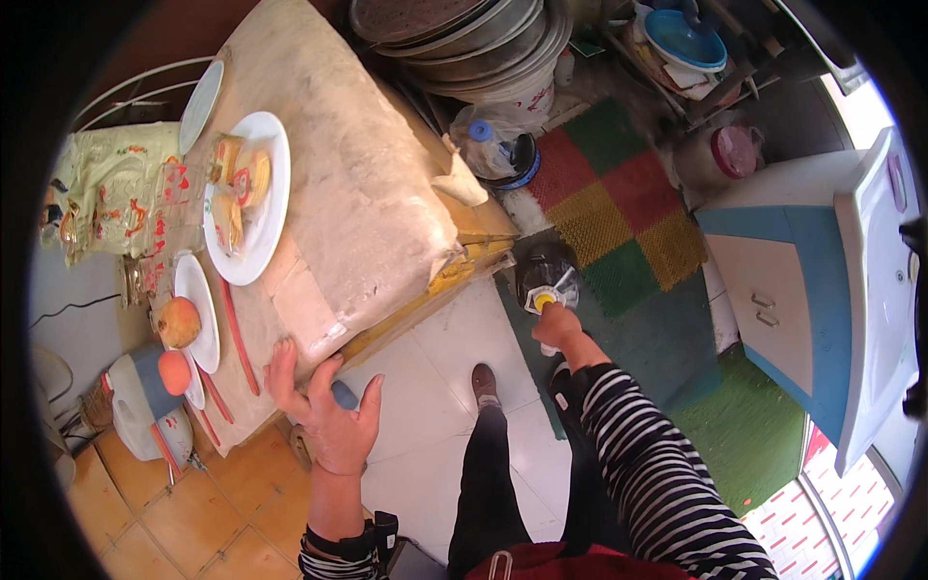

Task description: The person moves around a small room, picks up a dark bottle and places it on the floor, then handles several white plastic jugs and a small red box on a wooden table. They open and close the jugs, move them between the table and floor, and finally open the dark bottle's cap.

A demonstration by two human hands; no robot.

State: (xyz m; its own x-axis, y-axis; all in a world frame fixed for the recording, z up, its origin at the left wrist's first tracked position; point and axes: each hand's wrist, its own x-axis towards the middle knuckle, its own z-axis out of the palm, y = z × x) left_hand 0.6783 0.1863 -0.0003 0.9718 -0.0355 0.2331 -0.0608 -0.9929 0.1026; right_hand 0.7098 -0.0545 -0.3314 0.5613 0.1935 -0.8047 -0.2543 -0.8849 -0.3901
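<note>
My right hand (558, 326) grips the top of a large clear plastic jug (552, 272) that holds dark contents. A yellow cap (542, 301) shows just beyond my fingers, inside a white collar. The jug is low, over the dark green mat near my feet; whether its base touches the mat I cannot tell. My left hand (330, 413) holds nothing, its fingers spread at the near edge of a table with a plastic-wrapped cover (362, 188). Its fingertips overlap the table's edge in view; contact is unclear. A red chopstick (238, 337) lies close to that hand.
On the table, a large white plate (272, 243) bears packaged food, and a smaller plate (206, 312) sits by a pomegranate (179, 322). Stacked metal pans (478, 51) stand behind. A bottle with a blue cap (480, 132) is near the mat. The sink cabinet (768, 290) is at right.
</note>
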